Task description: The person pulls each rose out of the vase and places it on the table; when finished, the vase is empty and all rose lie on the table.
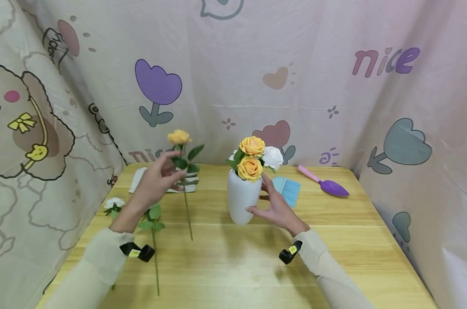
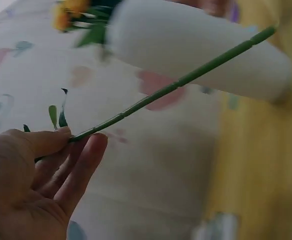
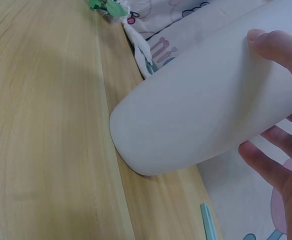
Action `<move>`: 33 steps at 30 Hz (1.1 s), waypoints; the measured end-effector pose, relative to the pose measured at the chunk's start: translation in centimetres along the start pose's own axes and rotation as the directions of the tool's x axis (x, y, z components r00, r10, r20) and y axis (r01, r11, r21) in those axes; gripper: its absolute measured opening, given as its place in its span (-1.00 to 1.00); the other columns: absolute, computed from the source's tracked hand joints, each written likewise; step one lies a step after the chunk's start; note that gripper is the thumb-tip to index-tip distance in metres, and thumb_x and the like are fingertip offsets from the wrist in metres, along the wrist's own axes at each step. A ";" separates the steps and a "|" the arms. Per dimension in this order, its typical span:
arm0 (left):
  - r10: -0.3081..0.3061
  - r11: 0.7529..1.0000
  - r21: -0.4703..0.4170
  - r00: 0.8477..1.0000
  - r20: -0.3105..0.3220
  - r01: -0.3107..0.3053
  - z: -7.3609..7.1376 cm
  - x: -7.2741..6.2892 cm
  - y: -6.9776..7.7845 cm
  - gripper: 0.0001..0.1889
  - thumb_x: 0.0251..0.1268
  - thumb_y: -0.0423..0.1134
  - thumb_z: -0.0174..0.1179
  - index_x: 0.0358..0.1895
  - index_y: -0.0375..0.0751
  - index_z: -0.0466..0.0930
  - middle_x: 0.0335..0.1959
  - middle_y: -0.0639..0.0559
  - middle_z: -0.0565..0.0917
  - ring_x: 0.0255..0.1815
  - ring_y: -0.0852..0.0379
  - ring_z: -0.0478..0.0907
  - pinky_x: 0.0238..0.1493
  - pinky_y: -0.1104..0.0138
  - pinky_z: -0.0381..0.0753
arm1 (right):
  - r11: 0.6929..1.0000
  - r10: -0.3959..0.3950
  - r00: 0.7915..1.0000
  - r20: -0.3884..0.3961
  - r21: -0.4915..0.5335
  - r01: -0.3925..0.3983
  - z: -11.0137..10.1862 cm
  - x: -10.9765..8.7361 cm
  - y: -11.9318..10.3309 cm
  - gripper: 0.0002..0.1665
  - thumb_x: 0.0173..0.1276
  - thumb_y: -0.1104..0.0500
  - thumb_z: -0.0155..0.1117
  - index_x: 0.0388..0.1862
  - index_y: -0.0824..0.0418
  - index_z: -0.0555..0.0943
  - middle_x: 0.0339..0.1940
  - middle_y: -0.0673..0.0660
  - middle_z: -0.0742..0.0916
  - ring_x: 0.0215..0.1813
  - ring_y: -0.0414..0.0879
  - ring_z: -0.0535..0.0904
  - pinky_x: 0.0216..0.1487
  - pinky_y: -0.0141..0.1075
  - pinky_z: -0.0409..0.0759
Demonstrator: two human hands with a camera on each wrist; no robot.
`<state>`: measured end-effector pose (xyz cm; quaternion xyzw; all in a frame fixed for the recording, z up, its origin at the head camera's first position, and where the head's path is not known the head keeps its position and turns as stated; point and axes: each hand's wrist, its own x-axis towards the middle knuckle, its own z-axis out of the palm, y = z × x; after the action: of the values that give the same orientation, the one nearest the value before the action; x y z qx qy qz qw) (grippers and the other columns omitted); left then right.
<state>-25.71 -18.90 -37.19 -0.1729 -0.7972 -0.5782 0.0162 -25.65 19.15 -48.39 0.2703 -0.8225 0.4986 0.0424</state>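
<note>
My left hand pinches the green stem of an artificial yellow rose between thumb and fingers. In the left wrist view the stem slants up to the right, its bare end in front of the vase. A white vase stands upright at the middle of the table, holding yellow roses and white ones. My right hand grips the vase's right side, with the thumb in front and fingers behind. The right wrist view shows its thumb on the white wall.
More artificial flowers lie at the left, a white rose and a green stem, partly behind my left arm. Striped gloves lie at the back left. Behind the vase are a blue comb-like piece and a purple trowel. Printed curtains surround the table.
</note>
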 end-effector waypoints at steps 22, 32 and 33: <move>-0.348 0.923 0.199 0.936 0.060 0.330 4.6 -6.6 -12.3 -0.48 0.54 -0.39 0.34 0.49 -0.27 0.48 -0.23 -0.16 0.83 -0.51 0.01 0.77 -0.43 0.26 0.79 | 1.000 0.019 1.000 0.000 -0.003 -0.019 0.0 0.0 0.0 0.42 0.36 0.14 0.66 0.84 -0.30 -0.16 0.67 0.28 0.47 0.58 0.31 0.50 0.41 0.25 0.66; -0.341 0.894 0.316 0.940 0.022 0.317 4.8 -7.5 -13.0 -0.44 0.55 -0.30 0.36 0.53 -0.22 0.50 -0.17 -0.29 0.73 -0.63 0.09 0.69 -0.51 0.29 0.71 | 1.000 0.009 1.000 0.002 0.000 -0.009 0.1 0.0 0.1 0.44 0.35 0.16 0.66 0.84 -0.32 -0.17 0.66 0.29 0.47 0.57 0.34 0.50 0.39 0.29 0.66; -0.334 0.895 0.320 0.942 0.019 0.311 4.7 -7.6 -12.9 -0.44 0.55 -0.30 0.37 0.53 -0.24 0.50 0.01 -0.37 0.71 -0.62 0.10 0.70 -0.52 0.29 0.72 | 1.000 0.009 1.000 0.002 -0.001 -0.009 0.1 0.0 0.1 0.44 0.35 0.16 0.66 0.84 -0.32 -0.17 0.66 0.28 0.47 0.57 0.33 0.51 0.40 0.28 0.66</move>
<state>-21.57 -19.95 -52.26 -0.0547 -0.8961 -0.4328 -0.0818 -25.71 19.13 -48.51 0.2671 -0.8239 0.4983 0.0395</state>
